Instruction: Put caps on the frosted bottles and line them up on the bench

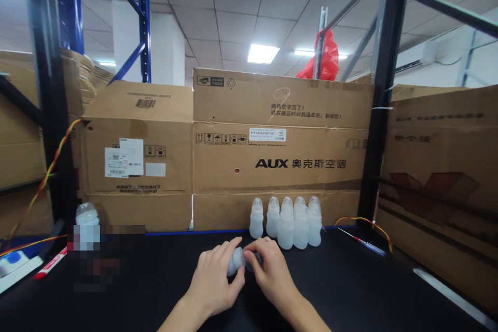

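Low over the front middle of the black table [163, 275], a small whitish baby bottle [235, 262] lies tilted on its side between my hands. My left hand [216, 275] is closed around the bottle's body, thumb below and fingers above. At the bottle's right end, my right hand [271, 272] pinches with thumb and fingertips; that end is mostly hidden by the fingers. Behind my right hand, several frosted baby bottles [286, 225] with clear domed caps stand upright in a cluster. Another capped bottle [86, 215] stands far to the left, partly blurred out.
Cardboard boxes [280, 171] wall off the back, with another cardboard panel [439, 166] at right. Dark rack posts [383, 98] rise at both sides. A red marker [50, 263] lies at left, a thin screwdriver-like tool [363, 242] at right, near a yellow-red wire [383, 224].
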The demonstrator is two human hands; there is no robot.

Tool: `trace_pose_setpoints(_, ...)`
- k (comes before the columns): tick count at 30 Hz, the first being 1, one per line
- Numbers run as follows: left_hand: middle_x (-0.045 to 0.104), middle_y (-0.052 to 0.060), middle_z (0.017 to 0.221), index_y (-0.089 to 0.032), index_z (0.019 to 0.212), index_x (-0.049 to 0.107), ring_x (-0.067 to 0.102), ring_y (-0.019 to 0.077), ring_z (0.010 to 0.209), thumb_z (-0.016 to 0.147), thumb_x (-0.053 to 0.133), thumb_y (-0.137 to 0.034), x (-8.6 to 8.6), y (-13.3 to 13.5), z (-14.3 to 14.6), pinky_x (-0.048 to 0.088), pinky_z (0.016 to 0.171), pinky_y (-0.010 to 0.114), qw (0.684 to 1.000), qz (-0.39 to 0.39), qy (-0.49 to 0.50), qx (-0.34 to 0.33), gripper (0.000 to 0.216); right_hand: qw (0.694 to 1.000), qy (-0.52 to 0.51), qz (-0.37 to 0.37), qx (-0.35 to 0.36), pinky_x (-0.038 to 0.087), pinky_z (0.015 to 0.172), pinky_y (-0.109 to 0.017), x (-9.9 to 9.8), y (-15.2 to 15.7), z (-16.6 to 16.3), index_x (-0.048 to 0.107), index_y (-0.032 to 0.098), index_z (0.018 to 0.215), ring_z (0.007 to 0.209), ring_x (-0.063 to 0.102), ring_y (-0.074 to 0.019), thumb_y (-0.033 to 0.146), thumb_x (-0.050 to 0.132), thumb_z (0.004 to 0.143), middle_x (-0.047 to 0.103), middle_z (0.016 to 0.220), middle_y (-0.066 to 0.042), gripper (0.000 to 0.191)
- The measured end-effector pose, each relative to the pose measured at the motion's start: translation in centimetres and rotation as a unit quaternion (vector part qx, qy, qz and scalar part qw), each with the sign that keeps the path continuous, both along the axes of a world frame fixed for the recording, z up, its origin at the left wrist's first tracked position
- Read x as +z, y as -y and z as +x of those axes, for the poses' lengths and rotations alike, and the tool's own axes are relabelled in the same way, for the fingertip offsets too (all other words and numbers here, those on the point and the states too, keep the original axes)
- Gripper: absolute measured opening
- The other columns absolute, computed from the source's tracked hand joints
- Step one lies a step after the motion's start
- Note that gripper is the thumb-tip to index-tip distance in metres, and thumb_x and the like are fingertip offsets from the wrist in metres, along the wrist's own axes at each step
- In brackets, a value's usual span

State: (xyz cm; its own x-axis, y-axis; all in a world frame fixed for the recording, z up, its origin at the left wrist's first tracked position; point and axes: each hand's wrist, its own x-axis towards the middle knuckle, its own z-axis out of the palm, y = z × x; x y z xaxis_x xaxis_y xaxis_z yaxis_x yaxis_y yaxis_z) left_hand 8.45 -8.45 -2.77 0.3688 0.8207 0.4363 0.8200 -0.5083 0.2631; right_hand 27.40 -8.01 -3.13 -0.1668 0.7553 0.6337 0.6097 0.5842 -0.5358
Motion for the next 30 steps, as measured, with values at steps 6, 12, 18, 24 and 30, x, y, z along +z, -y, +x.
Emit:
trace_pose_setpoints(6,0.064,0.007,0.142,-0.028,0.146,0.05,0.06,0.0318,0.131,0.091,0.057,-0.037,0.2,0.2,0.0,0.049,0.104,0.051,1.0,0.001,0.018,-0.011,0.057,0.998,-0.03,0.016,0.061,0.045,0.085,-0.037,-0.4,-0.4,0.3,0.068,0.022,0.098,0.095,0.058,-0.0232,0.012,0.055,0.096,0.066,0.095,-0.005,0.016)
trace_pose_setpoints(12,0.072,0.003,0.12,-0.028,0.12,0.059,0.069,0.0276,0.109,0.092,0.055,-0.031,0.7,-0.1,-0.3,0.05,0.088,0.043,0.999,0.016,0.04,-0.026,0.028,0.993,-0.059,0.004,0.102,0.047,0.093,-0.036,0.4,0.3,0.1,0.066,0.023,0.107,0.103,0.059,-0.0212,0.017,0.06,0.094,0.065,0.106,-0.004,0.015)
trace_pose_setpoints(18,0.072,0.0,0.106,-0.028,0.109,0.058,0.071,0.0258,0.099,0.089,0.059,-0.03,0.6,-0.1,0.1,0.049,0.082,0.038,0.998,0.021,0.044,-0.027,0.02,0.999,-0.007,-0.042,0.028,0.044,0.089,-0.041,0.7,0.8,0.0,0.065,0.021,0.095,0.095,0.057,-0.024,0.039,0.064,0.097,0.064,0.095,-0.004,0.018)
trace_pose_setpoints(24,0.072,0.0,0.104,-0.027,0.108,0.059,0.071,0.0258,0.096,0.087,0.061,-0.03,0.8,0.2,-0.1,0.049,0.083,0.039,0.999,0.02,0.043,-0.021,0.021,0.998,0.037,-0.046,0.036,0.04,0.088,-0.041,0.4,0.8,0.1,0.062,0.02,0.087,0.093,0.055,-0.023,0.039,0.058,0.102,0.064,0.092,-0.003,0.024)
trace_pose_setpoints(30,0.07,0.003,0.118,-0.029,0.121,0.057,0.068,0.028,0.11,0.091,0.052,-0.026,1.1,0.5,-0.9,0.05,0.09,0.043,0.997,0.018,0.019,-0.067,0.031,0.997,0.049,-0.05,0.025,0.039,0.089,-0.04,0.5,1.1,0.1,0.062,0.021,0.09,0.091,0.056,-0.0221,0.042,0.056,0.102,0.065,0.092,-0.002,0.025)
